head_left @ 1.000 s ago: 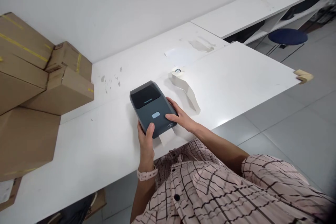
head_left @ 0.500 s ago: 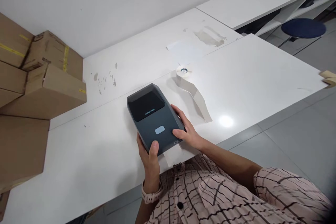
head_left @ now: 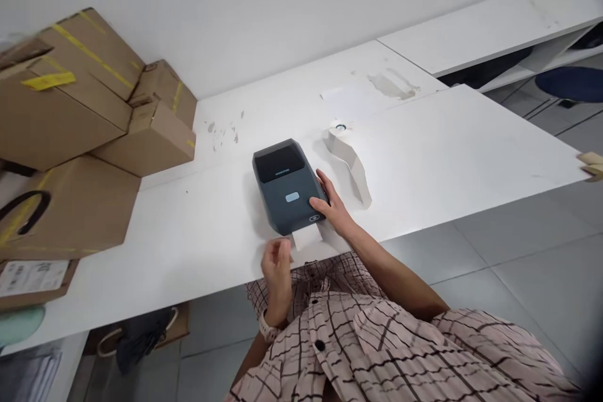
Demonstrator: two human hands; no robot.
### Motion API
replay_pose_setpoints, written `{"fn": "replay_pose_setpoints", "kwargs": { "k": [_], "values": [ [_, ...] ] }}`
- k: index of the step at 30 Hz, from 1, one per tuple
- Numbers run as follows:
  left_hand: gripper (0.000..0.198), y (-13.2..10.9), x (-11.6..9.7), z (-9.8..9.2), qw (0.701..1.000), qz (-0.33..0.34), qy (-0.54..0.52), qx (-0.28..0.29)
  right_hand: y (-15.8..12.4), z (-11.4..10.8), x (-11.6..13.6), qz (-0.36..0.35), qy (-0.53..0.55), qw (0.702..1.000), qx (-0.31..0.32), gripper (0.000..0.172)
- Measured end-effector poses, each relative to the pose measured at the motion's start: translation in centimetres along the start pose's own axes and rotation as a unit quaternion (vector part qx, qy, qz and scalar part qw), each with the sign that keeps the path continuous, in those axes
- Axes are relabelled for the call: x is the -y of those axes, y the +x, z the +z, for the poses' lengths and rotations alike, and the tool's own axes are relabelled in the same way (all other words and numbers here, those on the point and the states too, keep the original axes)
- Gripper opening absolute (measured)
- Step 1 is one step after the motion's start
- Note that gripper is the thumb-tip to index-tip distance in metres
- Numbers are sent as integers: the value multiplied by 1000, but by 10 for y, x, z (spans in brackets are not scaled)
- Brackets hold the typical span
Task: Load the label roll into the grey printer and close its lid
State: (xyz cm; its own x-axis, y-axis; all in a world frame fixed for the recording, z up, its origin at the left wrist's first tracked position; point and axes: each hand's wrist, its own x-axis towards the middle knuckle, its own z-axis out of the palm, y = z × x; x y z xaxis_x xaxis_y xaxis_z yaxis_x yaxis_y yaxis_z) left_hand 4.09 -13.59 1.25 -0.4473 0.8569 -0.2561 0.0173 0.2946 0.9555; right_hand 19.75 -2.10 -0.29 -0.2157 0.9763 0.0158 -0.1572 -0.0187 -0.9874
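Note:
A dark grey label printer with a black window and a pale button rests on the white table. My right hand grips its right side, thumb on top near the front corner. A white paper strip sticks out of the printer's front edge toward me. My left hand is off the printer, just left of that strip, its fingers curled in loosely with nothing visible in them. Behind and right of the printer stands a label roll, its unwound tail trailing toward me.
Cardboard boxes with yellow tape are stacked on the left. A white sheet lies near the wall. Beyond the table's right end are a blue stool and open shelving. The table's front edge runs close to my body.
My left hand has let go of the printer's left side and drawn back to its front, fingers curled. My right hand stays on the printer. The camera view has swung left, showing more boxes.

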Motion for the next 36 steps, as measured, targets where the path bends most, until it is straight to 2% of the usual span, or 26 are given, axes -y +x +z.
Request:
{"fn": "replay_pose_setpoints", "kwargs": {
  "k": [3,5,8,10,13,15,16,18,21,23,26,29,32,34,36],
  "values": [
    [51,-8,-5,12,979,-97,-63,167,1,2,-2,-13,-7,1000,-7,100],
    [50,-7,-14,20,969,-102,-91,205,1,2,-3,-18,-16,1000,-6,99],
    [52,-5,-23,26,978,-56,-81,183,-1,2,2,-37,-51,998,-11,94],
    [52,-6,-22,25,983,-38,-55,172,-5,1,12,-94,-128,987,-30,78],
    [51,-7,-11,19,982,-30,-33,185,-11,-1,32,-230,-288,929,-27,41],
    [51,-6,-1,10,981,-21,-26,191,-13,-1,43,-287,-358,888,14,31],
    [52,-4,4,5,984,-15,-22,177,-12,0,46,-295,-379,876,37,29],
    [52,1,10,-6,995,6,-16,101,-10,4,50,-286,-401,868,65,29],
    [47,12,6,-17,998,61,-9,-33,-4,10,49,-264,-410,870,72,27],
    [50,20,-3,-17,993,102,-9,-62,-4,10,47,-264,-415,868,72,28],
    [62,26,-16,-9,990,133,-27,-27,-14,3,42,-253,-404,877,62,38],
    [67,26,-19,0,990,133,-45,12,-30,-10,29,-199,-338,920,17,54],
    [66,23,-18,6,988,144,-51,32,-38,-17,17,-140,-268,953,-9,58],
    [64,23,-22,6,984,169,-54,29,-36,-16,16,-131,-249,960,-6,59],
    [62,27,-29,4,978,202,-56,0,-27,-12,22,-149,-244,958,2,62]
  ]
}}
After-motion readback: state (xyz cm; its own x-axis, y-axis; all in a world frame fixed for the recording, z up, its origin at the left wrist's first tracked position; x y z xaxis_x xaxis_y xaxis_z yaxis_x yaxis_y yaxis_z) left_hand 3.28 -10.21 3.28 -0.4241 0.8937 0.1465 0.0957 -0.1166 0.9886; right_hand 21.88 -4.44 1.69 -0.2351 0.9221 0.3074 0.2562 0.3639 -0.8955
